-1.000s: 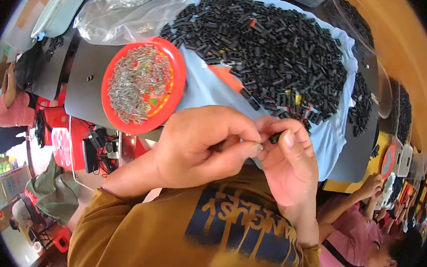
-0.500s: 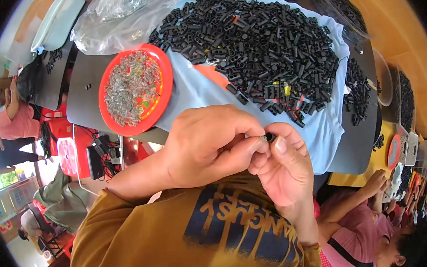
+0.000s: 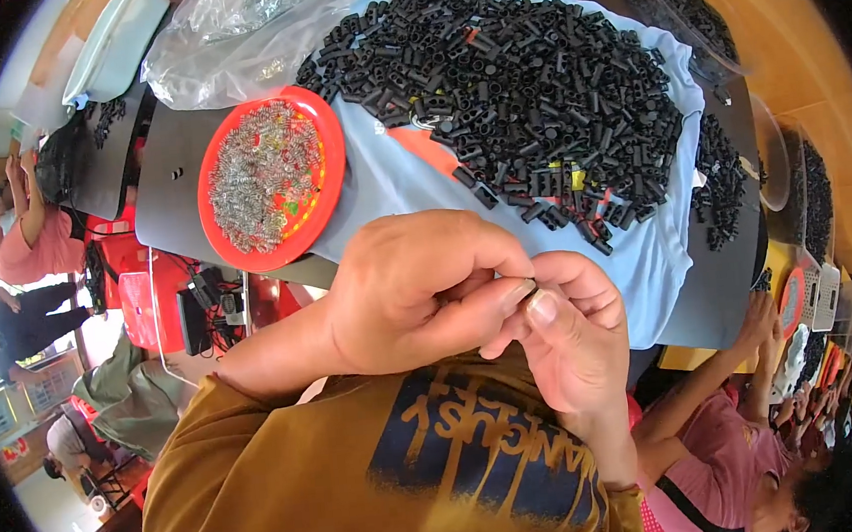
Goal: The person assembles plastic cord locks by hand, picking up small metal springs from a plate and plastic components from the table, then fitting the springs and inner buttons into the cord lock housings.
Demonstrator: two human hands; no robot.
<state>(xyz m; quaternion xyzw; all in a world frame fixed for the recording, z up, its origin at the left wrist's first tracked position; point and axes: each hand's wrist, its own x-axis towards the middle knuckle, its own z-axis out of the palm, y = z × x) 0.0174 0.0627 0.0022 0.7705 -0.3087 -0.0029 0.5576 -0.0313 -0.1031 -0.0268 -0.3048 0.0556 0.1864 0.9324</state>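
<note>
My left hand and my right hand meet fingertip to fingertip in front of my chest. Both are closed in a pinch. Between them only a dark sliver of a small black plastic part shows; my right fingers grip it, and the rest is hidden. What my left fingers hold, if anything, cannot be made out. Beyond my left wrist, a red plate bears a heap of small metal springs. Past my hands, a large pile of short black plastic tubes lies on a light blue cloth.
A clear plastic bag and a pale tub lie at the far left of the dark table. More black parts sit along the right edge. At the right, a co-worker in pink sits close by.
My fingertips have closed together, and the black part that showed between them is now mostly covered. My right hand has shifted slightly. At the right, the co-worker's arms have moved.
</note>
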